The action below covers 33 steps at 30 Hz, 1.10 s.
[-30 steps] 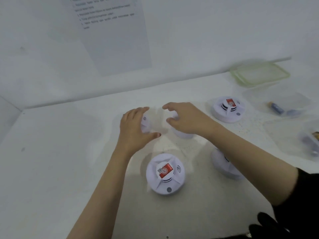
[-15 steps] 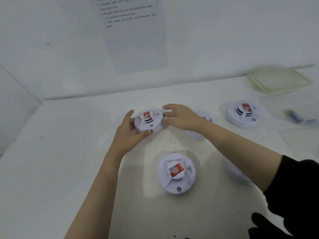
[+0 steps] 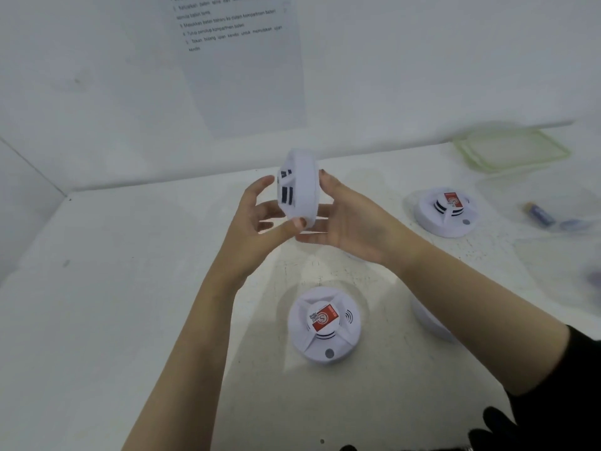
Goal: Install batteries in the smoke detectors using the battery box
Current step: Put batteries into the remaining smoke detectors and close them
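One smoke detector (image 3: 300,193): you are holding it on edge above the bench (image 3: 130,288), left hand (image 3: 257,222) and right hand (image 3: 351,222) both clasping its rim. Keep each grip at the rim while exposing the back; a battery (image 3: 538,214) is lying far right.

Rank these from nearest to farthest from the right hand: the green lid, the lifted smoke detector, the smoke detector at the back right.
1. Lifted smoke detector: touching the right hand, above the table.
2. Back-right smoke detector: on the table, to the right.
3. Green lid: far right, by the wall.
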Tool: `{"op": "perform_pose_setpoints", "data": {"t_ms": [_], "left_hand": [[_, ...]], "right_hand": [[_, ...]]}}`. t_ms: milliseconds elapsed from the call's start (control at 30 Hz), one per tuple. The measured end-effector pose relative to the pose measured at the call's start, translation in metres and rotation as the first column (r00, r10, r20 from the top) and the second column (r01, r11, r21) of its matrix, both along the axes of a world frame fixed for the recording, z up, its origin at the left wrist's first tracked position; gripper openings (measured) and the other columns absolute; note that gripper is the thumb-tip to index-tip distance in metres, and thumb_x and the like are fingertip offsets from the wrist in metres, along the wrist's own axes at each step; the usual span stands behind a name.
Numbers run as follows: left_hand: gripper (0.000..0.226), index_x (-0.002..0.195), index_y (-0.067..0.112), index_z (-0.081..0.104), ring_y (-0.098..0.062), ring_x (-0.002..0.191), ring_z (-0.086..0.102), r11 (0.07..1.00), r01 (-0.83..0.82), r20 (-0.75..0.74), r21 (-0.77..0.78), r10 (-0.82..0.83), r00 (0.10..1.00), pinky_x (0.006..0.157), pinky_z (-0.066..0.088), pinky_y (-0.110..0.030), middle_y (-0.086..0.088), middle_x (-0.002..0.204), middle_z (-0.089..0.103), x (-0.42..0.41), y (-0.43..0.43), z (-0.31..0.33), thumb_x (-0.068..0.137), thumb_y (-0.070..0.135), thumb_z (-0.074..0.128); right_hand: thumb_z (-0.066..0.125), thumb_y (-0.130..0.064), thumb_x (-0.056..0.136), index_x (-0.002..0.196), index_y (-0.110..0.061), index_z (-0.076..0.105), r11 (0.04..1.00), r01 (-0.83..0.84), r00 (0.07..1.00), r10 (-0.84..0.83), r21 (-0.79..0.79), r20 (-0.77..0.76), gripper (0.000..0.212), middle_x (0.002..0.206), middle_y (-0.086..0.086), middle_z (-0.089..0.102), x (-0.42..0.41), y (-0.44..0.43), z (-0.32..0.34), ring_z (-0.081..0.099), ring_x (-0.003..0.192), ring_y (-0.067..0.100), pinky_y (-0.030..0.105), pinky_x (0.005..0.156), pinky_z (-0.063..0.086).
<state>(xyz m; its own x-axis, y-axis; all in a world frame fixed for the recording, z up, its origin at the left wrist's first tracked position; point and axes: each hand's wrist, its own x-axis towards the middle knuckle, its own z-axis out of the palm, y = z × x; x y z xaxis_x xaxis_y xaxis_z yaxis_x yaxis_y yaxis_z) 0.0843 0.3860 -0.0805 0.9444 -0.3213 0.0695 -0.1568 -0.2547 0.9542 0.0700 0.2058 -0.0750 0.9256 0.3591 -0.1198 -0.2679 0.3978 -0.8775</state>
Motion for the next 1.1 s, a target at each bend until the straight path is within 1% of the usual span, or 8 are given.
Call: {"op": "perform_pose_setpoints", "data": {"t_ms": [100,200,300,433,633,800,933,1100], "left_hand": [[0.094,0.134,0.04,0.037,0.013,0.106,0.055,0.987,-0.009,0.154,0.162,-0.016,0.988,0.089,0.04,-0.015,0.032,0.116,0.057,-0.004,-0.005,0.006,0.054,0.061,0.081],[0.095,0.133,0.042,0.039,0.01,0.104,0.055,0.969,-0.088,0.282,0.232,0.02,0.959,0.083,0.041,-0.012,0.047,0.106,0.051,-0.008,-0.012,0.009,0.05,0.066,0.079],[0.09,0.128,0.041,0.047,0.004,0.103,0.052,0.956,-0.135,0.373,0.26,0.029,0.927,0.078,0.038,-0.007,0.032,0.11,0.054,-0.01,-0.014,0.011,0.048,0.062,0.083],[0.09,0.134,0.029,0.048,0.0,0.106,0.054,0.962,-0.123,0.427,0.243,0.008,0.904,0.08,0.039,-0.005,0.021,0.119,0.056,-0.012,-0.017,0.013,0.056,0.046,0.09],[0.086,0.132,0.028,0.043,0.007,0.113,0.053,0.989,-0.059,0.39,0.133,0.003,0.921,0.086,0.046,-0.012,0.025,0.125,0.054,-0.018,-0.021,0.016,0.058,0.033,0.087],[0.087,0.133,0.028,0.045,0.01,0.11,0.053,0.992,0.001,0.333,0.124,-0.043,0.942,0.081,0.043,-0.005,0.028,0.119,0.056,-0.02,-0.022,0.014,0.06,0.012,0.09],[0.09,0.134,0.03,0.046,0.009,0.113,0.054,0.989,0.055,0.309,0.134,-0.095,0.946,0.082,0.042,-0.004,0.024,0.122,0.059,-0.021,-0.019,0.014,0.056,0.022,0.09],[0.093,0.135,0.025,0.05,0.002,0.113,0.057,0.983,0.116,0.262,0.143,-0.151,0.953,0.083,0.044,-0.007,0.016,0.121,0.064,-0.023,-0.016,0.016,0.054,0.015,0.095]], "right_hand": [[0.053,-0.042,0.09,0.134,-0.014,0.05,0.995,-0.002,1.0,0.0,0.097,0.021,0.052,0.118,0.016,0.061,-0.007,-0.002,0.0,0.056,0.101,0.032,0.03,0.072,0.055],[0.055,-0.042,0.09,0.135,-0.015,0.047,0.996,0.04,0.997,-0.045,0.075,0.061,0.054,0.121,0.013,0.058,-0.011,-0.003,-0.002,0.059,0.096,0.025,0.028,0.071,0.05],[0.069,-0.038,0.079,0.137,-0.017,0.043,0.996,0.09,0.991,-0.09,0.006,0.094,0.067,0.108,0.004,0.065,-0.012,-0.009,-0.002,0.058,0.096,0.028,0.029,0.071,0.051],[0.064,-0.021,0.083,0.135,-0.017,0.045,0.99,0.13,0.979,-0.12,-0.052,0.162,0.056,0.109,0.011,0.064,-0.018,-0.017,-0.003,0.065,0.085,0.021,0.026,0.071,0.052],[0.07,-0.007,0.075,0.124,-0.022,0.055,0.981,0.165,0.966,-0.139,-0.106,0.218,0.054,0.109,0.009,0.063,-0.024,-0.025,0.0,0.066,0.093,0.02,0.028,0.077,0.053],[0.071,-0.002,0.07,0.123,-0.023,0.057,0.965,0.174,0.953,-0.115,-0.197,0.281,0.059,0.125,0.009,0.058,-0.023,-0.031,0.001,0.058,0.114,0.028,0.038,0.09,0.053],[0.07,-0.002,0.073,0.133,-0.023,0.051,0.944,0.097,0.951,0.006,-0.315,0.308,0.066,0.132,0.004,0.056,-0.027,-0.036,0.007,0.054,0.12,0.027,0.048,0.097,0.048],[0.072,-0.002,0.071,0.129,-0.027,0.054,0.927,0.06,0.955,0.054,-0.37,0.29,0.066,0.134,0.005,0.054,-0.031,-0.039,0.012,0.052,0.12,0.032,0.057,0.096,0.042]]}}
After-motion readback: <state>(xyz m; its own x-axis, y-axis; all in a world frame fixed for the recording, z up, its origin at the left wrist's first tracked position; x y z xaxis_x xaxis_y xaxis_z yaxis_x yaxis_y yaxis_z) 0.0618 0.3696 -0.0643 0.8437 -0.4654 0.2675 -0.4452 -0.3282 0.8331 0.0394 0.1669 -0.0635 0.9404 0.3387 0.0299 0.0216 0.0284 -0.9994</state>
